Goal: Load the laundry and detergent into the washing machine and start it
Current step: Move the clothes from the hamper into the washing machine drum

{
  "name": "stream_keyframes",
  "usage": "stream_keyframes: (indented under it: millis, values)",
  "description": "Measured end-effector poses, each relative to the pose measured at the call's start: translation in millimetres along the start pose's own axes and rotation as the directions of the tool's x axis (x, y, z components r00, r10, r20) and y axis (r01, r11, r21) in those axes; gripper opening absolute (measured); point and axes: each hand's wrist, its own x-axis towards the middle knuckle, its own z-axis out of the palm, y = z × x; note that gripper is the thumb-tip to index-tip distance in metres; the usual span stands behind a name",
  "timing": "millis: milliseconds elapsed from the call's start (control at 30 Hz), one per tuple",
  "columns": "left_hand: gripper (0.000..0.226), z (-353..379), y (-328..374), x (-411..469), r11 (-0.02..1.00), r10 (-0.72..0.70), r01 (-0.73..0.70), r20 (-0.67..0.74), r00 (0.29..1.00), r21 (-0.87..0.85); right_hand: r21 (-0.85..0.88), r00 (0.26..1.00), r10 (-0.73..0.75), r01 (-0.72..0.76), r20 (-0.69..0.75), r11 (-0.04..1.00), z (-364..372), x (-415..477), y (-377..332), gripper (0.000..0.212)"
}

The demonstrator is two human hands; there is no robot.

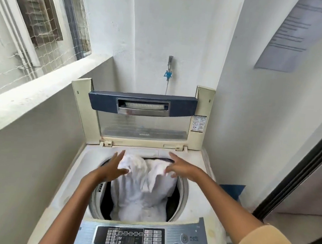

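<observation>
Left hand (112,167) is spreading its fingers wide beside the white laundry (145,193). Right hand (180,167) is touching it with bent fingers, grip indeterminable, apparently guiding it into the drum (94,200).

Beige fuzzy sleeve (266,243) on R arm, paler patch nr bottom.

Home laundry balcony, top-load washing machine (69,197) (lid up), wall tap (170,64)

Laundry (145,188) in washing machine (192,207) drum
</observation>
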Motion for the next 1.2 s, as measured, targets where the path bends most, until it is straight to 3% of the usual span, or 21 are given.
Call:
stream_keyframes:
  millis: [100, 200, 333, 433, 567, 700, 967, 1200]
  values:
    - [0.061, 16, 6, 1, 1.0, -0.011, 0.005, 0.188, 0.982, 0.029, -0.01, 0.992, 0.105, -0.105, 0.076, 0.994, -1, -8, 25, 0.036]
    - [0.048, 25, 19, 0, 0.997, -0.064, 0.051, 0.318, 0.946, 0.05, 0.104, 0.987, 0.085, -0.099, 0.138, 0.99, -16, -17, 51, 0.03]
    - [0.033, 46, 52, 7, 0.997, 0.082, -0.079, 0.335, 0.939, -0.023, 0.299, 0.999, 0.046, -0.038, -0.018, 0.954, -45, -43, 71, 0.022]
    - [0.034, 72, 97, 9, 0.968, 0.252, -0.236, 0.286, 0.924, -0.091, 0.518, 0.981, 0.059, 0.046, -0.184, 0.854, -71, -70, 95, 0.015]
    - [0.031, 121, 168, 2, 0.915, 0.382, -0.31, 0.308, 0.871, -0.257, 0.683, 0.939, 0.154, 0.105, -0.307, 0.723, -106, -111, 150, 0.017]
    - [0.028, 177, 235, -3, 0.861, 0.461, -0.325, 0.33, 0.824, -0.392, 0.744, 0.873, 0.33, 0.053, -0.358, 0.666, -136, -151, 223, 0.019]
    - [0.03, 322, 305, 17, 0.895, 0.302, -0.093, 0.439, 0.846, -0.437, 0.907, 0.732, 0.658, -0.139, -0.177, 0.399, -165, -170, 389, 0.019]
    - [0.029, 495, 256, 89, 0.955, -0.019, 0.193, 0.6, 0.799, -0.226, 0.909, 0.585, 0.811, -0.347, 0.016, 0.233, -125, -127, 549, 0.013]
